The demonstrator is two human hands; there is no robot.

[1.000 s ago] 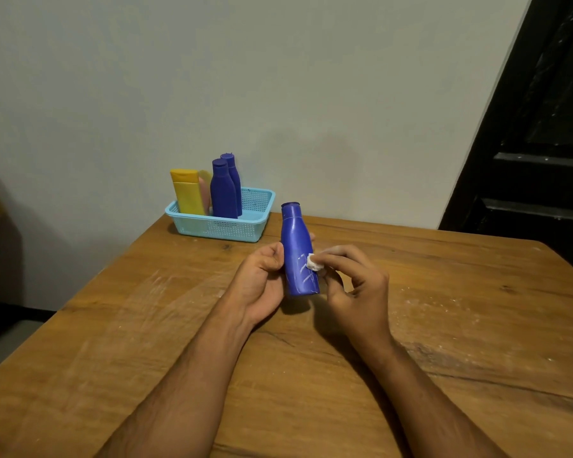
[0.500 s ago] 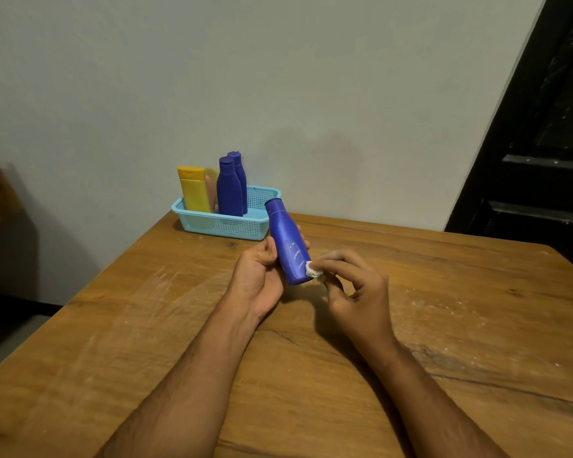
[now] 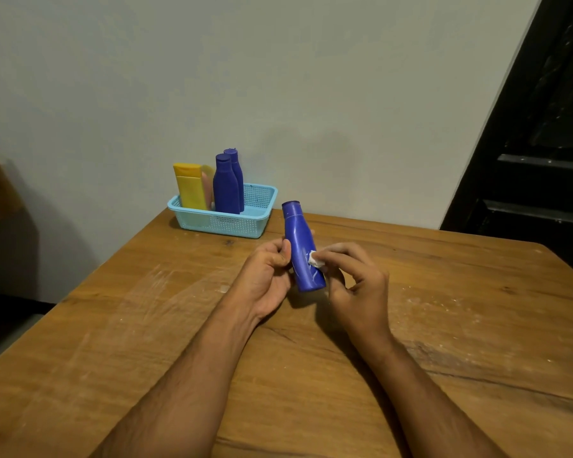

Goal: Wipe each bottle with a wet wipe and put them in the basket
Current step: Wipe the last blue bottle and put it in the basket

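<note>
Wooden table (image 3: 146, 325): left hand (image 3: 265, 279) gripped the blue bottle (image 3: 301, 256), cap tilted away; right hand (image 3: 358, 285) pinched a wet wipe (image 3: 315, 261) against its side.

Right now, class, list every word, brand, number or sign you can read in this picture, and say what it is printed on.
None can be read.
Held blue bottle: pale marks only, too blurred to read.
Yellow bottle and the two blue bottles in the basket: no legible print.
</note>
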